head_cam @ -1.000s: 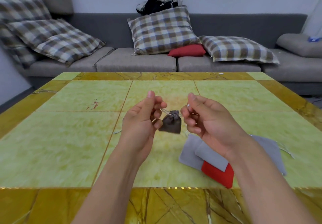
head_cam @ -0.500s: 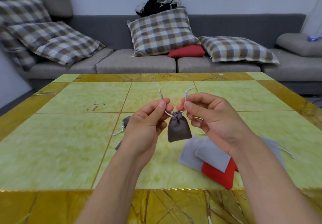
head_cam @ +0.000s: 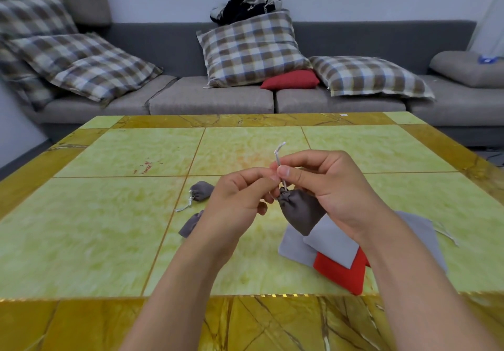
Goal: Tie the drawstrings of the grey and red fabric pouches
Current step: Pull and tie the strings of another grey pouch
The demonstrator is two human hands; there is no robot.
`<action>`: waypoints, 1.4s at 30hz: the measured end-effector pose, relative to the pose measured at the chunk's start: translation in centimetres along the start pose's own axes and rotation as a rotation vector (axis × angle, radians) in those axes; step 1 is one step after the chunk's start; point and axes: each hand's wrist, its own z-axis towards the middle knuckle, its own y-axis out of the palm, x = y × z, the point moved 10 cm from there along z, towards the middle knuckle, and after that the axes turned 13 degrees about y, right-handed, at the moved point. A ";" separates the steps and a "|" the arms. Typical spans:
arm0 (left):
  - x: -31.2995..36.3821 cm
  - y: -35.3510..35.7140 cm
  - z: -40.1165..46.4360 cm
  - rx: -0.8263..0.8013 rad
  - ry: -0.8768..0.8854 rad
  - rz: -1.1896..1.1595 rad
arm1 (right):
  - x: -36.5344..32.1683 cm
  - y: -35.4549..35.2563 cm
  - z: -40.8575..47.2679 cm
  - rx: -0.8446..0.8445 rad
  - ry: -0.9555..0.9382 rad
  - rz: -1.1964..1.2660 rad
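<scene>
**Dark grey pouch held above the table, cord pinched**

The table carries everything. On it, under the right hand, lies a pile of flat pouches, light grey and red. Left of the left hand lie two tied grey pouches. Above the table, between both hands, hangs the dark grey pouch. The right thumb and forefinger pinch its drawstring; the left fingers pinch the cord beside the pouch neck.

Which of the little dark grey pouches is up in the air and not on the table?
The dark grey pouch hanging between both hands, held by its drawstring. The other two dark pouches lie on the table, left of the hands.
</scene>
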 end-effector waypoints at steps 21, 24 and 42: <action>-0.9 -1.8 -0.2 0.183 -0.009 0.106 | -1.0 -0.6 -0.1 0.136 -0.137 -0.304; -1.0 -2.4 -0.2 0.215 -0.012 0.063 | -1.0 -0.7 -0.3 0.135 -0.109 -0.197; 2.0 -1.9 0.2 0.068 0.210 0.149 | -0.2 1.7 -0.4 -0.019 -0.108 -0.527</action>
